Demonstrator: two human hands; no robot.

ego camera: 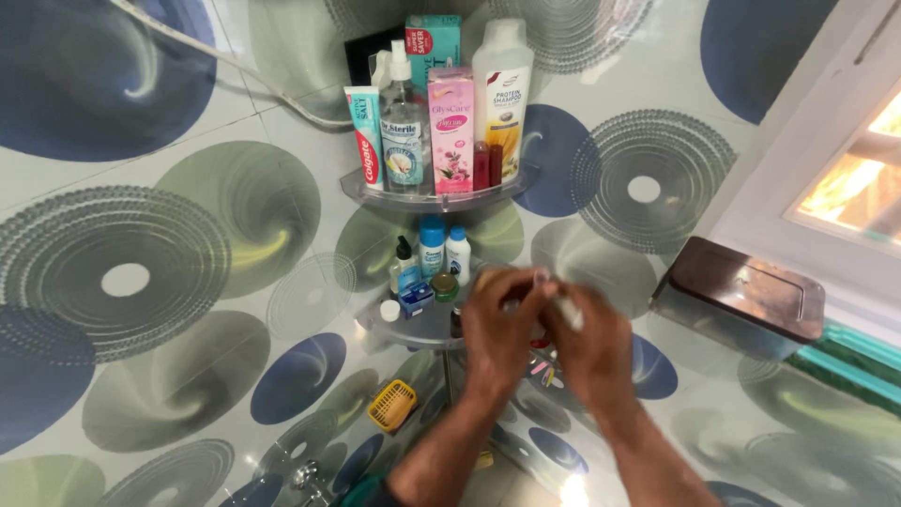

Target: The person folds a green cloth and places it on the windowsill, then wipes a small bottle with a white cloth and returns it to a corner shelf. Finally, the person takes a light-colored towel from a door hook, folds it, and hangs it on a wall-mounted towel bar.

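My left hand (500, 324) and my right hand (587, 340) are raised together in front of the middle glass corner shelf (418, 329). Both are blurred. My right hand's fingers pinch a small pale object (566, 308), too blurred to identify. My left hand's fingertips meet it near the top. On that shelf stand small bottles (432, 249), a little blue box (415, 299) and a small jar (445, 286). What the left hand itself holds is unclear.
The upper corner shelf (375, 191) carries a toothpaste tube (365, 138), a spray bottle (404, 131), a pink box (451, 129) and a tall white shampoo bottle (502, 94). A brown-lidded container (741, 293) sits on the window ledge at right. A yellow basket (391, 405) lies below.
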